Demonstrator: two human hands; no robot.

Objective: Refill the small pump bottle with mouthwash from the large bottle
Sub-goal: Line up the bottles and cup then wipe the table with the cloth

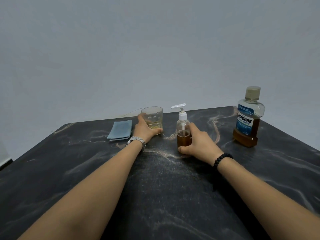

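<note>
Two hands, each wrapped round one vessel on the dark marbled table (173,196).

The right hand (199,144) grasps the one small pump bottle (183,131), upright, white pump on, amber liquid filling roughly its lower half; the left hand (144,129) curls round the one glass tumbler (153,118), a shallow pale yellowish layer at its bottom; one folded blue cloth (120,129) lies just left of the left hand; one large mouthwash bottle (248,118), capped, stands well right of the right hand, amber liquid under half full.
</note>
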